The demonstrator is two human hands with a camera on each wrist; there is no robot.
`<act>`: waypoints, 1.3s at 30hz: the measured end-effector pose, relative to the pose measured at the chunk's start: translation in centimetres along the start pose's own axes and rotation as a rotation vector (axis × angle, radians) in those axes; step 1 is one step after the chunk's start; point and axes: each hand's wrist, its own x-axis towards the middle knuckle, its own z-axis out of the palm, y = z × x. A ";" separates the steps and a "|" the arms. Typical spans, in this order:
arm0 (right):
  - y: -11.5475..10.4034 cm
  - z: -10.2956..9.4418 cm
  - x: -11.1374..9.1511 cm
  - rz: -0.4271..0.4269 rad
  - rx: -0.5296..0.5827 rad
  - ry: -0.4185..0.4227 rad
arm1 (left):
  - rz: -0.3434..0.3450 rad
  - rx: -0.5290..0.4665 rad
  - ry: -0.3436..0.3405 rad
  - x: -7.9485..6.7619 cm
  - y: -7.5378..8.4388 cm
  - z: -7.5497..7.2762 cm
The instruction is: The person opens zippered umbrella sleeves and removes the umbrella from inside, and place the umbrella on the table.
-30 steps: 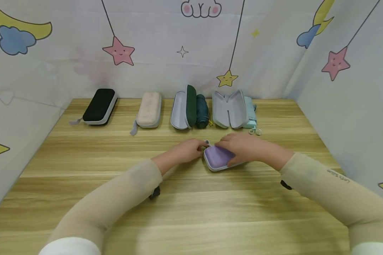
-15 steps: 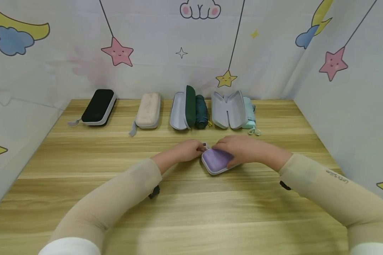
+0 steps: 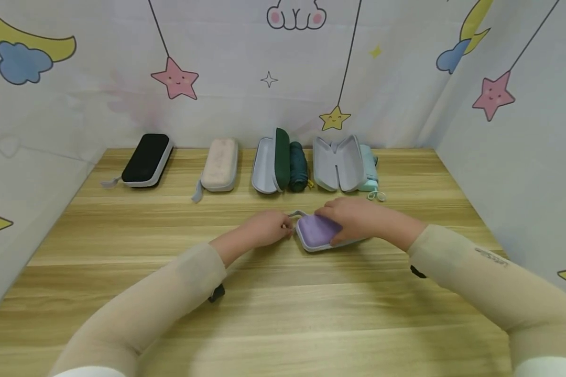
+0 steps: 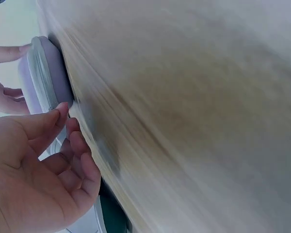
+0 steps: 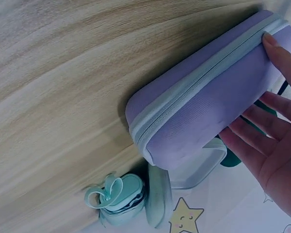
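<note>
A purple hard case (image 3: pixel 317 230) with a pale grey zipper band (image 5: pixel 203 73) lies on the table, a grey strap (image 3: pixel 298 213) at its left end. My right hand (image 3: pixel 358 219) grips it from above, thumb along the near side and fingers over the far side. At the left end, my left hand (image 3: pixel 270 228) has its fingers curled. In the left wrist view its thumb and index fingertip meet at the zipper's corner and pinch the zipper pull, which is mostly hidden by the fingertips.
Along the back stand a closed black case (image 3: pixel 147 158), a closed beige case (image 3: pixel 220 163), an open dark green case (image 3: pixel 282 159) and an open grey-lined case (image 3: pixel 338 162). A rolled dark teal umbrella (image 3: pixel 298 167) and a mint folded umbrella (image 3: pixel 370 166) lie beside the open ones.
My left hand has moved left and slightly toward me, and more of the grey strap shows. The purple case has shifted slightly left under my right hand.
</note>
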 end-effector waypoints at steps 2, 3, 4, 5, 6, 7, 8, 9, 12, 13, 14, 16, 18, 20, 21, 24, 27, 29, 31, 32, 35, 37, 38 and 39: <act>0.0 0.0 0.3 0.018 -0.017 0.002 | -0.011 0.012 0.006 -0.2 0.2 0.0; 0.0 0.1 0.4 0.029 -0.027 0.003 | -0.016 0.020 0.008 -0.3 0.2 0.1; 0.0 0.1 0.5 0.038 -0.039 0.006 | -0.017 0.025 0.011 -0.3 0.3 0.1; 0.0 0.1 0.7 0.049 -0.047 0.009 | -0.018 0.030 0.015 -0.4 0.4 0.1; 0.0 0.1 0.8 0.063 -0.054 0.012 | -0.019 0.030 0.017 -0.4 0.5 0.2; 0.0 0.2 1.0 0.079 -0.062 0.015 | -0.019 0.030 0.016 -0.5 0.6 0.2; 0.0 0.2 1.1 0.095 -0.068 0.017 | -0.019 0.032 0.018 -0.5 0.7 0.2; 0.0 0.2 1.2 0.111 -0.072 0.019 | -0.021 0.032 0.016 -0.5 0.8 0.3; -0.1 0.3 1.5 0.151 -0.079 0.021 | -0.026 0.040 0.016 -0.6 1.1 0.3; -0.1 0.3 1.6 0.162 -0.079 0.019 | -0.028 0.048 0.018 -0.6 1.2 0.4; -0.2 0.3 1.7 0.171 -0.080 0.016 | -0.030 0.057 0.018 -0.6 1.3 0.4; -0.3 0.3 1.9 0.190 -0.081 0.009 | -0.036 0.059 0.019 -0.6 1.3 0.4; -0.5 0.2 1.9 0.205 -0.074 -0.004 | -0.046 0.047 0.022 -0.7 1.3 0.4; -0.4 0.0 1.8 0.210 -0.057 -0.020 | -0.056 0.038 0.028 -0.7 1.3 0.3; -0.4 -0.1 1.7 0.208 -0.043 -0.030 | -0.061 0.034 0.032 -0.7 1.2 0.2; 0.1 -0.7 1.2 0.157 0.000 -0.049 | -0.078 0.039 0.041 -0.7 0.9 0.1; 0.8 -1.2 0.5 0.073 0.021 -0.087 | -0.090 0.048 0.043 -0.7 0.5 -0.1; 1.2 -1.3 -0.1 0.016 0.024 -0.126 | -0.095 0.049 0.043 -0.7 0.4 -0.2; 1.5 -1.4 -0.6 -0.011 0.045 -0.181 | -0.103 0.051 0.042 -0.7 0.3 -0.3; 1.5 -1.4 -0.8 -0.013 0.067 -0.211 | -0.106 0.052 0.042 -0.6 0.2 -0.3; 1.6 -1.3 -1.3 0.000 0.124 -0.269 | -0.107 0.058 0.043 -0.6 0.1 -0.3; 1.5 -1.1 -1.4 0.025 0.140 -0.288 | -0.105 0.064 0.043 -0.7 0.1 -0.3; 1.5 -1.0 -1.5 0.036 0.134 -0.291 | -0.104 0.069 0.043 -0.7 0.1 -0.3; 1.5 -0.9 -1.5 0.046 0.126 -0.293 | -0.102 0.074 0.043 -0.7 0.2 -0.3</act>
